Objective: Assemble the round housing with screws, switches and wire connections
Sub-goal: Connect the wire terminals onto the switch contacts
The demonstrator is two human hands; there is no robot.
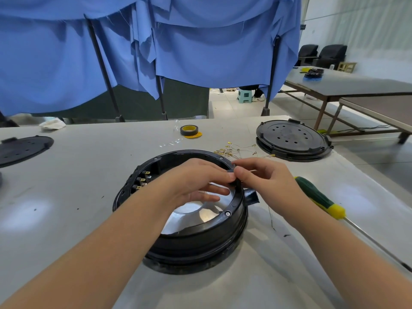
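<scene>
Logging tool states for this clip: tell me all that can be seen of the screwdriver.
The screwdriver lies flat on the grey table, to the right of the round housing and just beyond the right forearm. Its handle is dark green with a yellow collar, plastic by the look. A thin metal shaft runs from the collar toward the lower right, ending in a dark tip near the picture's edge. No hand holds it.

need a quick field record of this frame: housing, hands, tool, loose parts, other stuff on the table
housing: round black housing open side up on the table, shiny metal dish inside
switches: terminals on the inner left wall
left hand: over the housing, fingertips on a small black part at the right rim
right hand: pinching the same part
tool: green-yellow screwdriver lying right of the housing, untouched
loose parts: wires with gold terminals behind the housing
other: tape roll; black perforated lid back right
</scene>
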